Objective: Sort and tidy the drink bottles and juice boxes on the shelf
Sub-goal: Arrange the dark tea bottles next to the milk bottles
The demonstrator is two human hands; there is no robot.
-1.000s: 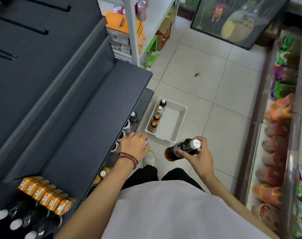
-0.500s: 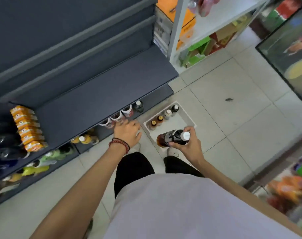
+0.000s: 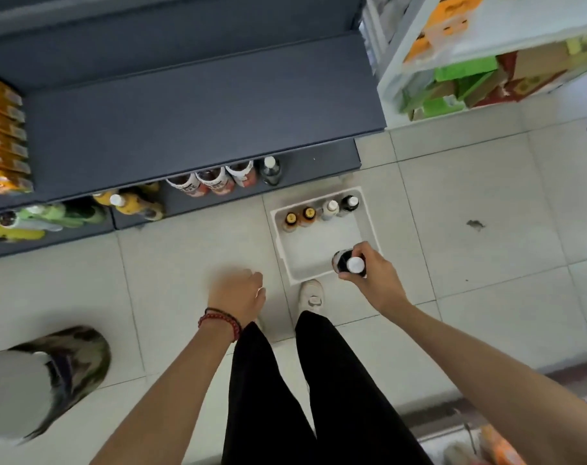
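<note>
- Looking down from the head view, the right hand (image 3: 374, 280) grasps a dark bottle (image 3: 339, 260) near its top, white cap up, over the near corner of a white bin (image 3: 282, 245) on the floor.
- The left hand (image 3: 238, 293) hangs over the tiles, well apart from the right. It is blurred, the fingers look loosely bent, and it holds nothing.
- Beyond the right hand, four small bottles (image 3: 320, 213) stand in a row against the bin's far wall.
- Beyond the left hand, the bottom shelf (image 3: 322, 161) carries a row of bottles (image 3: 215, 182) ending in a lone dark one (image 3: 271, 171), with bare shelf past it. Orange juice boxes (image 3: 3, 146) sit a level higher, far off to that hand's left.
- The step, I would say, is moving one bottle between bin and shelf, though I cannot tell which way.
- If it is shelf-bound, the next move calls for a stoop and a low reach under the overhanging shelf, then setting the bottle upright beside its dark match without toppling the neighbours.
</note>
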